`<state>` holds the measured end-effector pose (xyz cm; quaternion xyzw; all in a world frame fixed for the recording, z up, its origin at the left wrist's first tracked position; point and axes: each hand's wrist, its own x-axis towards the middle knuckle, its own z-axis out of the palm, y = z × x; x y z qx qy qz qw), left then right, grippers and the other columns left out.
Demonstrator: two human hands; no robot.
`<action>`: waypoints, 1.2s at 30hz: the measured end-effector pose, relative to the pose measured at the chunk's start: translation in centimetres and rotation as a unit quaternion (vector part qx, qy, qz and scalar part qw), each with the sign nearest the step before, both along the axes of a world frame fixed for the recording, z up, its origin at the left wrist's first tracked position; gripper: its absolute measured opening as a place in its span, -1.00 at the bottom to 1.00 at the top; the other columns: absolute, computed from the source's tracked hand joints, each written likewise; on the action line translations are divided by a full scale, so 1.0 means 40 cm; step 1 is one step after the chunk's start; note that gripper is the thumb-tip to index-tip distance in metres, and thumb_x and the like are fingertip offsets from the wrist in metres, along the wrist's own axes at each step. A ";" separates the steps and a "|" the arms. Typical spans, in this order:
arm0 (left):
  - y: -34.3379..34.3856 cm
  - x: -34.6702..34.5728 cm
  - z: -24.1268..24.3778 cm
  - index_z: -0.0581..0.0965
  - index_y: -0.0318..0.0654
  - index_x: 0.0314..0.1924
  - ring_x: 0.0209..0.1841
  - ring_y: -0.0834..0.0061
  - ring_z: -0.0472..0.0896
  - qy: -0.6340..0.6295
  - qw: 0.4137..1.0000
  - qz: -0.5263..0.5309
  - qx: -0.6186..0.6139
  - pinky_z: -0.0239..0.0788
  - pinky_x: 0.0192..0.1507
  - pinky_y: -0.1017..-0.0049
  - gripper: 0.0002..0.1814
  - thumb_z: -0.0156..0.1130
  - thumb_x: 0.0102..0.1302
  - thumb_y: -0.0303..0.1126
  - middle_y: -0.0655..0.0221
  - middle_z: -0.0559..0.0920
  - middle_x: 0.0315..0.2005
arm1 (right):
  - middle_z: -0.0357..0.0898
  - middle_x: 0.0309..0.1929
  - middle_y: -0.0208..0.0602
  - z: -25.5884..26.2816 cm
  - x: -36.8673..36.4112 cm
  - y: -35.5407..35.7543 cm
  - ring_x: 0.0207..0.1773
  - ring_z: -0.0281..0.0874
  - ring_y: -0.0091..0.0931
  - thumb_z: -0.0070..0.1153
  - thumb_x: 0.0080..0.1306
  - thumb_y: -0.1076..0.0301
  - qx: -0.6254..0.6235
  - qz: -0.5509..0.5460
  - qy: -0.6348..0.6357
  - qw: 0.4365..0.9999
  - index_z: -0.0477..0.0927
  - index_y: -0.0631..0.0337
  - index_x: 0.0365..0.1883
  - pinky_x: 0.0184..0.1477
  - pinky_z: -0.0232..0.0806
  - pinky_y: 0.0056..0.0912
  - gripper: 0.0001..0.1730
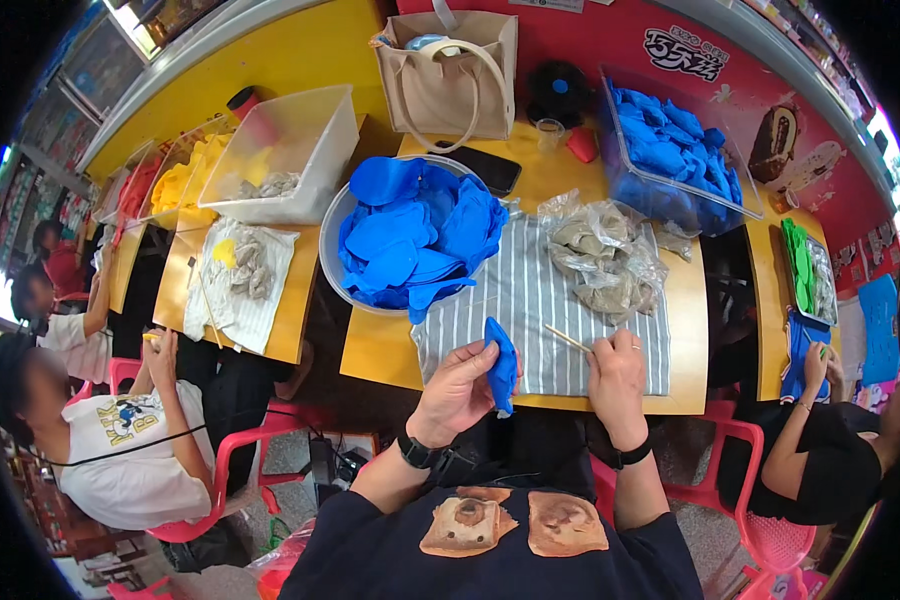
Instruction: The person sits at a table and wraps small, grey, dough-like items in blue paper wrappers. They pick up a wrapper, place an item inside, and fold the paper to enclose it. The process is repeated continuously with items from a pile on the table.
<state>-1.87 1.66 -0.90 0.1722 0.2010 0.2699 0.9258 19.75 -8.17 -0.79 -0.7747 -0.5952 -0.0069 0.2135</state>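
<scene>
My left hand (454, 386) grips a folded blue fabric piece (501, 364), held upright just past the table's front edge. A thin wooden stick (568, 339) juts leftward from my right hand (616, 379), whose fingers are closed round its end. Both hands are apart, over the near edge of a grey-and-white striped cloth (525, 300). On that cloth lies a clear plastic bag (604, 255) of greyish-beige stuffing. To its left, a round tub (328, 259) is heaped with flat blue fabric pieces (401, 232).
A clear bin (622, 161) of stuffed blue pieces stands at the back right. Behind the tub are a black phone (487, 169), a tote bag (450, 90) and a plastic cup (549, 135). People sit at the tables left and right; a pink chair (720, 450) stands close on my right.
</scene>
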 end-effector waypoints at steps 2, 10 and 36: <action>-0.003 0.000 0.001 0.56 -0.32 -0.16 -0.33 0.36 0.64 -0.003 1.000 -0.006 0.000 0.51 -0.28 0.40 -0.74 0.12 0.40 -0.25 0.23 0.65 -0.27 | 0.40 -0.37 -0.09 -0.006 0.004 -0.002 -0.25 0.39 -0.13 0.13 0.12 0.57 0.020 0.014 0.025 0.999 0.46 0.31 -0.41 -0.22 0.27 -0.14 -0.90; -0.005 0.013 0.018 0.56 -0.31 -0.14 -0.33 0.46 0.65 0.050 0.997 0.048 0.023 0.53 -0.25 0.45 -0.77 0.12 0.41 -0.29 0.27 0.66 -0.30 | 0.51 -0.50 -0.28 0.071 -0.082 -0.083 -0.48 0.51 -0.53 -0.01 0.28 0.65 0.054 0.095 0.456 0.883 0.49 0.34 -0.26 -0.42 0.33 -0.52 -0.91; -0.043 0.031 0.045 0.62 -0.36 -0.35 -0.47 0.76 0.52 0.180 0.918 -0.049 0.351 0.34 -0.48 0.68 -0.97 0.26 0.24 -0.54 0.47 0.63 -0.50 | 0.53 -0.49 -0.37 -0.012 -0.171 -0.072 -0.45 0.47 -0.65 -0.01 0.32 0.61 0.099 0.044 0.655 0.747 0.52 0.34 -0.26 -0.39 0.31 -0.60 -0.93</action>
